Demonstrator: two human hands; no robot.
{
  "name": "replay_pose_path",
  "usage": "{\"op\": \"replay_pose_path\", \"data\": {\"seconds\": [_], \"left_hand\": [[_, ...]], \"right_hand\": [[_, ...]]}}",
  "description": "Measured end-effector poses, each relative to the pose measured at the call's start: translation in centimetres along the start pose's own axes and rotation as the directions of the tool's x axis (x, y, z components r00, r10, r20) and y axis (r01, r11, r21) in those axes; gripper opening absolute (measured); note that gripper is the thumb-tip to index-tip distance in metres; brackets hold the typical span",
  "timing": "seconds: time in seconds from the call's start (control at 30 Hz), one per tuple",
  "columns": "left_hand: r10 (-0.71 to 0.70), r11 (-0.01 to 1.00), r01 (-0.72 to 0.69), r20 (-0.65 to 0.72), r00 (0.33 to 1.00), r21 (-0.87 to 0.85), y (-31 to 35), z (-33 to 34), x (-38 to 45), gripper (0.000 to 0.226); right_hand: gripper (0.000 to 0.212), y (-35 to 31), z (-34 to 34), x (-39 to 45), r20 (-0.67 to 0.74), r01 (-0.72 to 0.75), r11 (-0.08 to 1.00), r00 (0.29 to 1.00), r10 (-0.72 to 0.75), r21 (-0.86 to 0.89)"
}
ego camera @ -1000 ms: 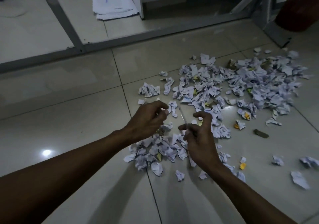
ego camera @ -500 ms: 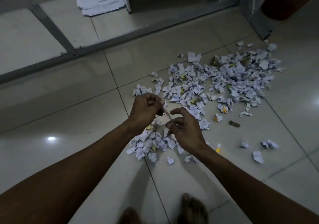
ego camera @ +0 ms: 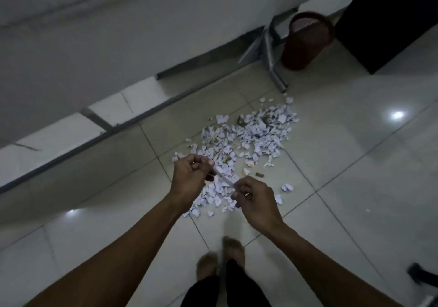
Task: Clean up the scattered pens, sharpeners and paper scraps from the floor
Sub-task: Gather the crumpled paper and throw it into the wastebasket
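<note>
So both hands are up over the near end of the paper scraps [ego camera: 246, 141], each pinching one end of a thin, pale pen [ego camera: 224, 180]. The left hand [ego camera: 189, 176] has its fingers curled around the upper end, the right hand [ego camera: 257, 201] nips the lower end between thumb and fingertips, and the two hands are close but not touching. The pen's long axis runs diagonally, from the far left down to the near right; it's too blurry to tell which end is the tip. The scraps are small crumpled white bits with a few yellowish ones mixed in, spread in a loose patch on glossy pale floor tiles [ego camera: 355, 188]. A small dark oblong thing [ego camera: 259, 175], maybe a sharpener, lies just right of the pile's near part. Beyond the pile's far end stands a dark red mesh waste basket [ego camera: 305, 43] beside a grey metal desk leg [ego camera: 275, 70]. Right of the pile the tiles are bare and shiny. Bare feet [ego camera: 220, 257] sit on the near side of the pile.
</note>
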State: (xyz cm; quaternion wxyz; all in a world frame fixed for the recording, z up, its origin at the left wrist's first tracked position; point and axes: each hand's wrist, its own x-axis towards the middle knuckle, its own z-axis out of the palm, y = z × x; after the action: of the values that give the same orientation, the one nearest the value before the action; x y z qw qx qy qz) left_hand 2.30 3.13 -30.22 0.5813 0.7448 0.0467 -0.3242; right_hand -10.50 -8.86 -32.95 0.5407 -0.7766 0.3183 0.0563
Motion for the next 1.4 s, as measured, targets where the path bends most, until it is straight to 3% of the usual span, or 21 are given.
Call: {"op": "replay_pose_path", "data": {"seconds": [0.27, 0.47, 0.73, 0.97, 1.4], "left_hand": [[0.054, 0.998, -0.057, 0.081, 0.995, 0.038, 15.8, 3.1, -9.3, 0.020], [0.096, 0.991, -0.110, 0.174, 0.980, 0.076, 23.6, 6.2, -13.2, 0.021], [0.105, 0.977, -0.154, 0.293, 0.950, 0.149, 29.4, 14.0, -15.7, 0.018], [0.173, 0.960, -0.234, 0.331, 0.928, 0.154, 36.3, 25.9, -13.7, 0.014], [0.264, 0.950, -0.299, 0.270, 0.926, 0.094, 47.2, 44.7, -7.1, 0.010]], "right_hand": [[0.014, -12.4, -11.1, -8.4, -0.113, -0.009, 1.000, 0.994, 0.012, 0.026], [0.011, -17.3, -18.0, -12.3, -0.211, -0.003, 0.995, 0.977, 0.023, 0.097], [0.013, -17.8, -28.9, -14.8, -0.336, -0.009, 0.989, 0.940, 0.060, 0.151], [0.014, -16.7, -42.8, -11.3, -0.426, 0.033, 0.988, 0.904, 0.036, 0.152], [0.012, -17.2, -63.2, -1.5, -0.457, 0.086, 0.992, 0.889, -0.035, 0.091]]}}
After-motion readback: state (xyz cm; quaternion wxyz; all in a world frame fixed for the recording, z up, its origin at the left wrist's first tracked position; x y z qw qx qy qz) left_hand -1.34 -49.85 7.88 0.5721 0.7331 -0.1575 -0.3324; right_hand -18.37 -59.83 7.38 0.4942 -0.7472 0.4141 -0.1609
